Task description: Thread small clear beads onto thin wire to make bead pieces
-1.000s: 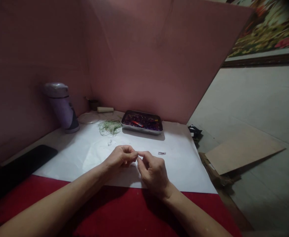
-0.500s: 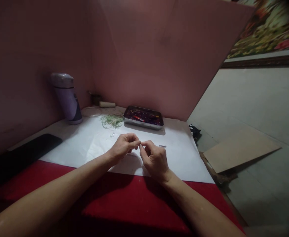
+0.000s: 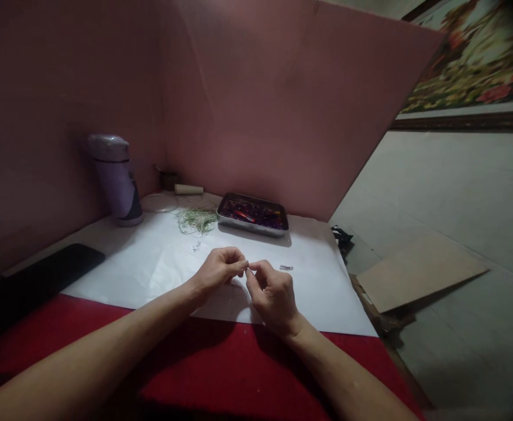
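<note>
My left hand [image 3: 221, 270] and my right hand [image 3: 274, 293] meet fingertip to fingertip over a white sheet [image 3: 322, 298]. Both are closed in a pinch; whatever lies between the fingertips is too small to make out. Right of my right hand, a small metal clipper-like tool [image 3: 286, 267] rests on the sheet. Several tiny shiny pieces [image 3: 197, 246] lie beyond my left hand. Farther back is a loose tangle of green thread [image 3: 195, 220], beside a metal tray [image 3: 256, 230] filled with dark purple bits and a red pen-like item.
A purple bottle [image 3: 116, 181] stands at the left, behind a black flat object [image 3: 58, 266]. Against the pink wall [image 3: 247, 117] are a pale roll [image 3: 189, 189] and a small dark pot [image 3: 168, 179]. Red cloth [image 3: 203, 368] covers the near edge. Cardboard [image 3: 423, 272] lies on the right.
The camera view has tilted slightly, so everything sits a little lower. My hands keep the same fingertip-to-fingertip pinch, with little visible movement.
</note>
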### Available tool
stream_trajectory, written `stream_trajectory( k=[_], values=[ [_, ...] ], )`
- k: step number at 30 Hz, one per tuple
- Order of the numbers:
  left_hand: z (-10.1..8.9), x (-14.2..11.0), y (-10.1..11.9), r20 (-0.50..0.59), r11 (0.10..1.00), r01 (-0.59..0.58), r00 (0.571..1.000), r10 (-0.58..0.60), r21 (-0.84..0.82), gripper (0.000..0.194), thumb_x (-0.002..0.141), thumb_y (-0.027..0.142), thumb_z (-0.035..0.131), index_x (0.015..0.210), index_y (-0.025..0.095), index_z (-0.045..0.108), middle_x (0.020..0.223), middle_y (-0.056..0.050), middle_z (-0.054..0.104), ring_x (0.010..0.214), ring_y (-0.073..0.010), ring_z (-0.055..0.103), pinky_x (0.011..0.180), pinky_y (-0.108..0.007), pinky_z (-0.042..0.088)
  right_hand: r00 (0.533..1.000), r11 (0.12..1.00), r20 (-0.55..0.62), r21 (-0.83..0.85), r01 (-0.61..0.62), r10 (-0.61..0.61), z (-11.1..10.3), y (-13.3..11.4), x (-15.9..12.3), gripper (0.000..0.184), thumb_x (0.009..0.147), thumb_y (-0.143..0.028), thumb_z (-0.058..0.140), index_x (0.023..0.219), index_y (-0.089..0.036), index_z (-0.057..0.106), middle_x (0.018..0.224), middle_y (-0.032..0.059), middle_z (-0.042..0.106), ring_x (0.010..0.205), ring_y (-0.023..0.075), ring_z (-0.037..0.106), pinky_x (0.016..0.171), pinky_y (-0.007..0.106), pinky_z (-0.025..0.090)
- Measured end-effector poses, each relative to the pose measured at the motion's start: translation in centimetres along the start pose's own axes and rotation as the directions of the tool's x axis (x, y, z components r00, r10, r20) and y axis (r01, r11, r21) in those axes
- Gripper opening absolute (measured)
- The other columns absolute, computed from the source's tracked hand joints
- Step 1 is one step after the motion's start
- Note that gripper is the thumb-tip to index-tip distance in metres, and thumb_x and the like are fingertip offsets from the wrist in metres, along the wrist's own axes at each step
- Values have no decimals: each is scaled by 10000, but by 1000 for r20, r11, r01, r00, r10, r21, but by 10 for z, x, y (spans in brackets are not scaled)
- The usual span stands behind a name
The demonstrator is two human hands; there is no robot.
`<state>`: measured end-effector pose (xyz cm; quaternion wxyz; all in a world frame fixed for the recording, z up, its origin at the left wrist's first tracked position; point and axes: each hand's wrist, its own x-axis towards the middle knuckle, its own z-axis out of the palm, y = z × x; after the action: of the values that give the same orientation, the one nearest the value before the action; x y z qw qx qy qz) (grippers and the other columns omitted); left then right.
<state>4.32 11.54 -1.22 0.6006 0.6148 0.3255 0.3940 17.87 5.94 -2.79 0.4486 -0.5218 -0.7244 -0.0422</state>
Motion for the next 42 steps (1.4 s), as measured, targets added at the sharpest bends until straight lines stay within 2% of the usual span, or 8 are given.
stream_trajectory(
  k=[11,20,24,37,42],
  values=[
    [4,-1,-4,-47,1000,7,999,-8,-20,183,641,261,632,574,136,516,500,49,455,433,-50,339,427,-194,237,997,995,-13,49,-82,82,5,-1,-3,112,791,-203,494,746,-163,588,458,-57,449,397,80,407,452,182,322],
    [-2,-3,-9,-77,997,0,997,-6,-76,191,649,280,635,595,142,513,505,55,457,416,-42,323,412,-186,224,993,990,-19,82,-113,115,12,-8,-7,111,798,-186,480,779,-162,586,469,-60,452,406,82,410,456,186,326],
    [-3,-3,-11,-69,998,-19,997,15,-59,178,645,268,630,590,142,516,511,53,457,429,-48,334,423,-188,239,993,988,-23,107,-110,113,11,-11,-6,121,803,-191,474,769,-157,585,487,-48,498,405,79,431,450,181,339],
    [-1,1,-13,-46,999,-40,998,42,37,157,674,260,592,618,141,506,523,42,475,439,-52,332,434,-197,236,991,983,-6,126,-134,136,11,-2,-7,103,791,-211,496,749,-162,576,466,-58,463,405,82,408,455,190,331],
    [-3,3,-14,-15,988,-119,993,121,102,145,685,254,583,623,144,511,542,39,474,462,-58,349,451,-198,264,987,978,-14,143,-154,158,12,3,-6,86,770,-201,505,727,-166,570,466,-69,435,408,78,387,458,193,325]
  ],
)
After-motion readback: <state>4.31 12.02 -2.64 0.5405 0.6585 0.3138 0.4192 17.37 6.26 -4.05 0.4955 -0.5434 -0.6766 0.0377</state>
